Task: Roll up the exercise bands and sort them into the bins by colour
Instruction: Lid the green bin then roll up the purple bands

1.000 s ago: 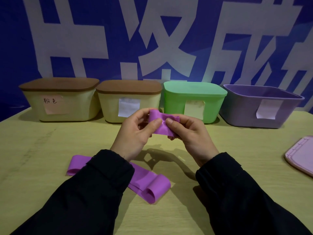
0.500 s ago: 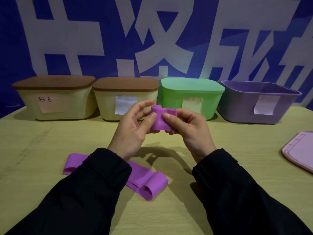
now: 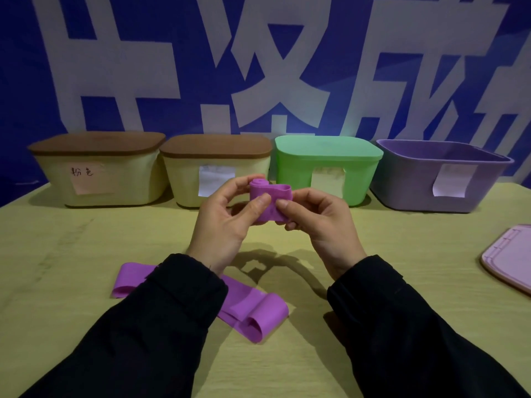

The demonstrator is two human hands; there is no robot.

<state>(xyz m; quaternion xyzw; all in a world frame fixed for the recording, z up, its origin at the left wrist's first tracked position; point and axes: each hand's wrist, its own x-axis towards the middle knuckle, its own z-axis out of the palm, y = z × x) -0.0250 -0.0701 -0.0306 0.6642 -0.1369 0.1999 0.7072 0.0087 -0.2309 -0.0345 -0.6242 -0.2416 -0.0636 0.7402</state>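
Tighter now than a second earlier, the roll (image 3: 268,201) sat pinched in both hands (image 3: 277,222); slack thumbs could let it unwind.

Dim, bluish light; soft hand shadows on pale wooden table (image 3: 71,282); wide-angle bowing at edges; slight softness throughout.

Matt, rubbery purple band (image 3: 270,201); smooth plastic bins (image 3: 324,165), two with wood-look lids (image 3: 97,142); paper labels (image 3: 215,179).
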